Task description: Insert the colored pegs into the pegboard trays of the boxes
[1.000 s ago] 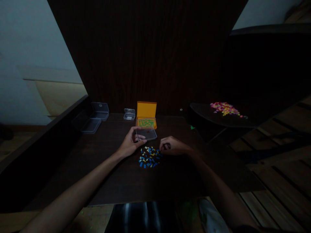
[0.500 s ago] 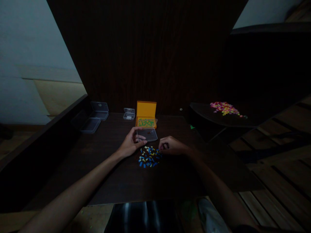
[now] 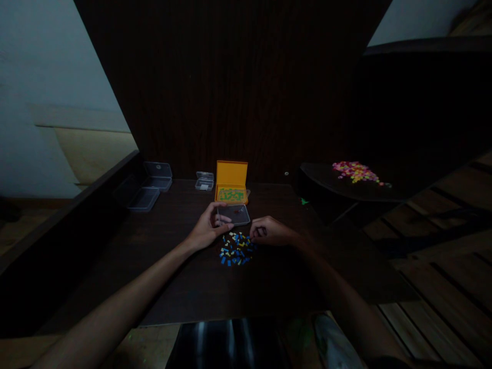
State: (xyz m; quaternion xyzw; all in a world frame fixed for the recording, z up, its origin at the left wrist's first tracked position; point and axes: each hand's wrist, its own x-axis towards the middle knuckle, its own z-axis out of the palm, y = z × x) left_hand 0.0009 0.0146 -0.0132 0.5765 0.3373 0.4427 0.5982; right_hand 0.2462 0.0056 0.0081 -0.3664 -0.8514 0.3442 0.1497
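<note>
My left hand [image 3: 209, 226] is closed on the left side of a small clear plastic box [image 3: 239, 215], thumb in front and fingers behind. A few tiny reddish-brown bits show inside the box. Just in front of it, a loose pile of small blue and yellow pieces [image 3: 235, 251] is spread on the dark table. My right hand [image 3: 267, 230] is at the pile's right edge, fingers curled and tips pinched together. Whatever the fingertips hold, if anything, is too small and dark to make out. Behind the clear box, an open yellow box [image 3: 231, 173] contains many small green pieces [image 3: 231, 195].
A small clear case [image 3: 204, 181] stands open left of the yellow box. Further left lies a larger open clear case [image 3: 157, 183] with a clear tray [image 3: 143, 199] before it. Pink and yellow pieces [image 3: 357, 171] are heaped on the shelf [image 3: 319, 177] at right.
My right hand has shifted very slightly left at the pile's edge. My left hand and the clear box are practically where they were.
</note>
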